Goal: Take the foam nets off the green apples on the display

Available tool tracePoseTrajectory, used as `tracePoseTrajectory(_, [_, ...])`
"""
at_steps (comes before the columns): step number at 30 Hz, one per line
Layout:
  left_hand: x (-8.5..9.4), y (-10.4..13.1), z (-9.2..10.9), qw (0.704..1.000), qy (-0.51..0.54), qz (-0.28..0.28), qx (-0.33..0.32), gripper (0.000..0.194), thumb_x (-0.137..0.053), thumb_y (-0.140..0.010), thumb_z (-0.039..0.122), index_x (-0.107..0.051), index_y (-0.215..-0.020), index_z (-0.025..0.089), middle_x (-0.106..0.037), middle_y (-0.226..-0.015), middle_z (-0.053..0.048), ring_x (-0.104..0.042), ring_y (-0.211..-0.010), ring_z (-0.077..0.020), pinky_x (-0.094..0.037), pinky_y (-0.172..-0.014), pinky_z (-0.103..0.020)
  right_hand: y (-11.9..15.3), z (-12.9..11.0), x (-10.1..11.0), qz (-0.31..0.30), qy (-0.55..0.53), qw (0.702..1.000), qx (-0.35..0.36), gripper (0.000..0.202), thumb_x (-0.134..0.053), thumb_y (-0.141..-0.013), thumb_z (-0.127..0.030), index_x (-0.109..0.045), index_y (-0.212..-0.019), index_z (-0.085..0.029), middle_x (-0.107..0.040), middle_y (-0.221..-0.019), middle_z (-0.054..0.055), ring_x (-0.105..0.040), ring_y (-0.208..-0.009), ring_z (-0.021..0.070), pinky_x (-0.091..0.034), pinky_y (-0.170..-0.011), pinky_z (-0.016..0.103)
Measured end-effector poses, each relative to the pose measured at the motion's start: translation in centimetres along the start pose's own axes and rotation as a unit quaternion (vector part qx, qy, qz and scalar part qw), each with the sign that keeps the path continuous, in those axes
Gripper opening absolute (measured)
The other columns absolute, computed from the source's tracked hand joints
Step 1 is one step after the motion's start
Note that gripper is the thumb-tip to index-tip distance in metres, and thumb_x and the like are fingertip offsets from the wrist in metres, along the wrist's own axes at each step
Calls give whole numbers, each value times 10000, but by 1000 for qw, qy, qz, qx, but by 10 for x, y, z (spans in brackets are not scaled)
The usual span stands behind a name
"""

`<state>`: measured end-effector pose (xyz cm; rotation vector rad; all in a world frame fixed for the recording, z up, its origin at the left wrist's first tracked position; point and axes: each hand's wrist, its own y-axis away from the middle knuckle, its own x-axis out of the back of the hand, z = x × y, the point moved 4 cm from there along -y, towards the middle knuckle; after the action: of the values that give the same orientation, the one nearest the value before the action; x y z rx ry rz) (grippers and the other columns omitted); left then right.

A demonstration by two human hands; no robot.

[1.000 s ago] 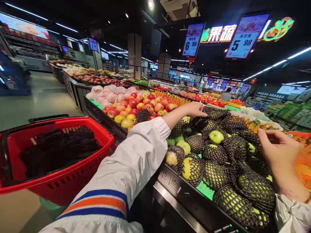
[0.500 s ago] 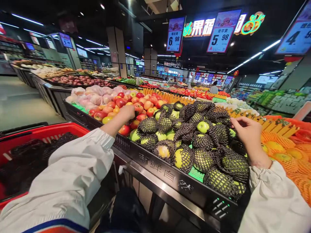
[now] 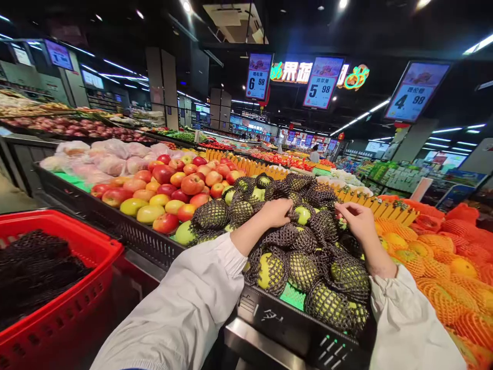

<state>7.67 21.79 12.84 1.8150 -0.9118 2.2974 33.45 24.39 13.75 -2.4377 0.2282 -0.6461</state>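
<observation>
Netted apples [image 3: 304, 270] piled centre to lower right. Left hand [image 3: 278, 211] curled over them mid-frame; right hand [image 3: 358, 218] half-pinched, right of centre. Whether either grips one, can't tell. Best worked lightly, top down, so none roll.

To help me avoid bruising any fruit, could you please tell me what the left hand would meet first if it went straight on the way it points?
Most likely the green apple just ahead of the left hand, though depth is hard to judge.
</observation>
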Motion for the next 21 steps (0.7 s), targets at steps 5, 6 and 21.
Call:
tracePoseTrajectory(5, [-19, 7, -11, 996, 16, -55, -70, 218, -597, -855, 269, -604, -1065, 208, -714, -1128, -75, -677, -1037, -270, -525, -805, -342, 2, -14, 20, 82, -31, 996, 0, 456, -791, -613, -645, -706, -678, -202, -695, -640, 38, -646, -577, 198, -494, -531, 318])
tracePoseTrajectory(6, [-17, 8, -13, 996, 25, -51, -71, 224, -600, -859, 275, -605, -1072, 205, -713, -1138, -76, -675, -1038, -267, -523, -813, -343, 4, -21, 29, 112, -31, 993, 10, 442, -796, -612, -637, -701, -678, -211, -694, -647, 40, -655, -595, 210, -504, -533, 330])
tracePoseTrajectory(21, [17, 12, -4, 908, 283, 240, -193, 261, -510, -885, 90, -585, -1110, 200, -638, -1177, -77, -606, -1131, -208, -507, -987, -352, 38, -119, -60, -80, 118, 941, 307, 570, -710, -853, -416, -542, -1374, -254, -601, -1413, 114, -567, -1309, 287, -478, -1102, 502])
